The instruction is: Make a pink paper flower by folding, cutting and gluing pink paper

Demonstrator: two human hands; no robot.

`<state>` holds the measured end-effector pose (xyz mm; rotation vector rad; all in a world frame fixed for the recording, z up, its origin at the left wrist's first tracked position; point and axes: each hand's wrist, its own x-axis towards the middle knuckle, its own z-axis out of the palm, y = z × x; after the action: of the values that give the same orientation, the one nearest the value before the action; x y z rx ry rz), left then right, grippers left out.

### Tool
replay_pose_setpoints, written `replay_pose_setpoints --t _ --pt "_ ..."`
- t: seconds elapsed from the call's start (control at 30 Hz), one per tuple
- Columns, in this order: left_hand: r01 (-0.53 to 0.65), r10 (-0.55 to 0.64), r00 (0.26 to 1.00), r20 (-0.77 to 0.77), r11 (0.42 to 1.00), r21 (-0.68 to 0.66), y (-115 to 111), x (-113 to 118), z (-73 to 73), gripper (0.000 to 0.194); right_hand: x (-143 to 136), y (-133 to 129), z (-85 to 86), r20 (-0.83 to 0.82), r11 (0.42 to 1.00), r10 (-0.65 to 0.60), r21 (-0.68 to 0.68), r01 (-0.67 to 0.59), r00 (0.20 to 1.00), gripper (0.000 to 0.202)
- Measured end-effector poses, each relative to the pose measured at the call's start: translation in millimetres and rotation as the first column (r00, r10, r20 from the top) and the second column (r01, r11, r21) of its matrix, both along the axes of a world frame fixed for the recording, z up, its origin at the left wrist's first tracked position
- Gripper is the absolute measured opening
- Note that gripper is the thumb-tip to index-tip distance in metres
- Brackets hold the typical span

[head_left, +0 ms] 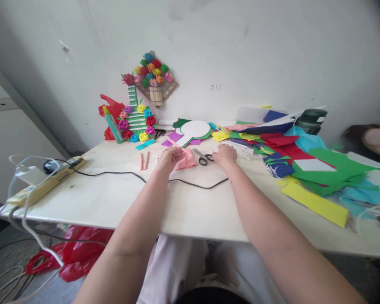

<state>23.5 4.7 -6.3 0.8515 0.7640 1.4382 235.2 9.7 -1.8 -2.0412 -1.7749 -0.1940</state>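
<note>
Pink paper [188, 161] lies on the table [199, 211] between your left hand [171, 158] and the scissors [200, 156]. Left fingers curled, right hand [225, 155] bent beside the handles; can't confirm either grip. Reads as paper handling; next move calls for firm hold.

Paper flowers [150, 67] hang on a pale wall [256, 63].
Below, a slim green bottle [114, 128] tilts beside red plastic [117, 109]; a power strip [50, 179] lies at left, a dark flask [310, 120] at right.
</note>
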Motion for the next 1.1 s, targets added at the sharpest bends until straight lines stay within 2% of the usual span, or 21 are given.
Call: replay_pose_setpoints --t 0.1,0.27,0.4,0.57,0.7,0.87,1.0,1.1 --pt "0.015 -0.009 0.996 -0.092 0.998 0.057 -1 -1 -2.7 0.011 5 3 -2.6 -0.014 0.995 -0.041 -0.097 0.039 0.999 0.039" --pt "0.007 -0.002 0.982 -0.190 1.000 0.026 -2 -1 -4.2 0.020 6 6 1.6 -0.067 0.981 -0.131 -0.155 0.119 0.989 0.050" --pt "-0.018 0.018 0.977 -0.210 1.000 0.003 -2 0 -5.1 0.022 9 8 0.6 -0.064 0.969 -0.131 -0.218 0.114 0.989 0.044" --pt "-0.034 0.029 0.975 -0.221 0.999 -0.020 -4 2 -5.5 0.021 13 8 -6.6 -0.055 0.963 -0.106 -0.255 0.088 0.993 0.046" --pt "-0.047 0.043 0.977 -0.209 0.999 -0.015 -5 4 -5.4 0.020 15 8 -8.6 -0.037 0.968 -0.106 -0.233 0.094 0.994 0.045" --pt "-0.069 0.063 0.976 -0.208 0.997 -0.021 -5 3 -4.9 0.018 23 8 -9.0 -0.031 0.968 -0.178 -0.187 0.170 0.984 0.043" --pt "-0.077 0.070 0.975 -0.213 0.997 -0.028 -6 3 -3.3 0.018 28 5 -6.4 -0.039 0.971 -0.230 -0.074 0.227 0.972 0.036" --pt "-0.086 0.077 0.974 -0.213 0.996 -0.034 -6 2 -3.0 0.019 30 3 -1.6 -0.104 0.962 -0.269 0.012 0.271 0.958 0.033"
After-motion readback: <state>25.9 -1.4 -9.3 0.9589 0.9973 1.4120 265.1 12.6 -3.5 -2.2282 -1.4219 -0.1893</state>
